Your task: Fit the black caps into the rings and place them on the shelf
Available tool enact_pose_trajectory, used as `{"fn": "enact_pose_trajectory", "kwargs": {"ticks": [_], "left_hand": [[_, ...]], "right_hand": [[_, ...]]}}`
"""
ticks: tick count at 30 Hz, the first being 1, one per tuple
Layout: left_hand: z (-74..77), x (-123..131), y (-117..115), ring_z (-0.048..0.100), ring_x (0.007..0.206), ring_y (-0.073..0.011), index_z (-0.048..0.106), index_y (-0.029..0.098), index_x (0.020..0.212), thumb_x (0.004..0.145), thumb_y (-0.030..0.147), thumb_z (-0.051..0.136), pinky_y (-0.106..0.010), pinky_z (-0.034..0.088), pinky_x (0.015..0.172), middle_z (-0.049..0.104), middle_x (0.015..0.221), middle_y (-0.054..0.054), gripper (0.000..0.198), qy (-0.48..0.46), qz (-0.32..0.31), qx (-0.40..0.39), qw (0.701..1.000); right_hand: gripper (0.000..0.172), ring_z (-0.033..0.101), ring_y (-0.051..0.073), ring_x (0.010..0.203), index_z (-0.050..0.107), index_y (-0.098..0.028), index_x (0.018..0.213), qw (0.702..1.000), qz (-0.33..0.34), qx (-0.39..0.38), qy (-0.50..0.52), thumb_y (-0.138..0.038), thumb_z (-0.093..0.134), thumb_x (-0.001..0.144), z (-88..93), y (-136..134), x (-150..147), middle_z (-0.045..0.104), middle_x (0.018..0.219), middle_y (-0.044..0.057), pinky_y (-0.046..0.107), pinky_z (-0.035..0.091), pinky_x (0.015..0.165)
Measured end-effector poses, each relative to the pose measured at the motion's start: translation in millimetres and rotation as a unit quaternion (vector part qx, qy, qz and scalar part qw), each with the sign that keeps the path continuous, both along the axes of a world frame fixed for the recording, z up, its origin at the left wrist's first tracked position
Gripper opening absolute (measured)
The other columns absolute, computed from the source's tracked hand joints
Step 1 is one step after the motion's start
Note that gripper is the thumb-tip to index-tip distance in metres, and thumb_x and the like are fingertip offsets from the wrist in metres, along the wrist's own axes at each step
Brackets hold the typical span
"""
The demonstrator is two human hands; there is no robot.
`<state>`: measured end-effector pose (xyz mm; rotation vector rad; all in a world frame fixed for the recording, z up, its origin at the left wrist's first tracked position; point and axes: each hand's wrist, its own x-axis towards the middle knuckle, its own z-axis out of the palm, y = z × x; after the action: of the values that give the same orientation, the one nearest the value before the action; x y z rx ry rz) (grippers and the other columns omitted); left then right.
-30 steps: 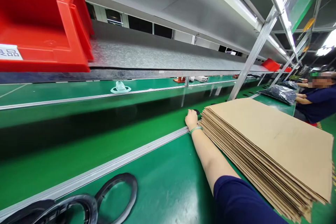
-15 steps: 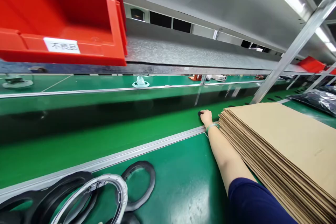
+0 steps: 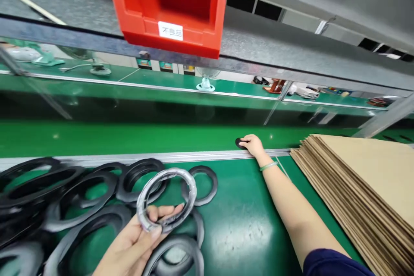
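Note:
My left hand (image 3: 142,237) grips a silvery-grey ring (image 3: 191,183) by its lower edge, thumb in front and fingers through the opening. The ring is held tilted above the green worktop. Farther out, over the bright green belt (image 3: 161,138), my right hand (image 3: 253,144) pinches a small round black disc (image 3: 239,142) between thumb and fingers. A pale green bangle circles the right wrist. Black rings (image 3: 211,192) lie on the worktop around the left hand, many overlapping in a pile on the left.
A stack of brown cardboard sheets (image 3: 362,181) stands on the right. A red bin (image 3: 174,45) with a white label sits on the metal shelf above. A metal rail (image 3: 207,155) edges the belt. Small fans (image 3: 205,85) stand on the far bench.
The view has swung left, bringing my left hand and more black rings into sight. My right hand, still pinching the black disc, has come away from the cardboard stack.

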<state>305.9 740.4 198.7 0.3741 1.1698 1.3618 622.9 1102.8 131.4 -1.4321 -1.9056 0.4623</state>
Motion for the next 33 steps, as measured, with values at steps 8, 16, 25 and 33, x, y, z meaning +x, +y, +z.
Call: {"fn": "enact_pose_trajectory", "kwargs": {"ticks": [8, 16, 25, 33], "left_hand": [[0.8, 0, 0, 0.059, 0.128, -0.0333, 0.061, 0.02, 0.091, 0.075, 0.028, 0.083, -0.045, 0.051, 0.104, 0.07, 0.126, -0.013, 0.028, 0.09, -0.036, 0.042, 0.994], [-0.5, 2, -1, 0.067, 0.115, -0.029, 0.063, 0.021, 0.105, 0.075, 0.03, 0.083, -0.037, 0.056, 0.095, 0.073, 0.12, -0.013, 0.038, 0.15, -0.042, 0.022, 0.988], [2.6, 10, -3, 0.06, 0.062, -0.0113, 0.059, 0.021, 0.115, 0.074, 0.033, 0.083, -0.02, 0.05, 0.059, 0.072, 0.087, -0.001, 0.049, 0.172, -0.056, 0.007, 0.983], [-2.2, 10, -6, 0.056, 0.062, -0.01, 0.057, 0.024, 0.118, 0.08, 0.032, 0.079, -0.017, 0.046, 0.058, 0.061, 0.069, 0.005, 0.044, 0.172, -0.085, 0.009, 0.981]], "right_hand": [[0.011, 0.064, 0.026, 0.09, 0.077, -0.018, 0.067, 0.999, -0.023, 0.014, 0.046, -0.027, 0.078, 0.074, 4.4, -12, -6, 0.072, 0.084, 0.008, 0.044, 0.047, 0.094], [0.012, 0.064, 0.019, 0.08, 0.078, -0.021, 0.083, 0.967, 0.119, 0.122, 0.189, -0.033, 0.075, 0.085, 67.7, -106, -70, 0.07, 0.082, 0.003, 0.035, 0.052, 0.077], [0.015, 0.057, 0.017, 0.074, 0.069, -0.02, 0.097, 0.888, 0.408, 0.214, 0.022, -0.02, 0.054, 0.1, 91.6, -234, -142, 0.066, 0.083, 0.005, 0.033, 0.047, 0.069], [0.014, 0.056, 0.019, 0.085, 0.065, -0.017, 0.106, 0.892, 0.41, 0.177, 0.068, -0.025, 0.055, 0.1, 67.0, -236, -145, 0.065, 0.094, 0.007, 0.035, 0.051, 0.08]]}}
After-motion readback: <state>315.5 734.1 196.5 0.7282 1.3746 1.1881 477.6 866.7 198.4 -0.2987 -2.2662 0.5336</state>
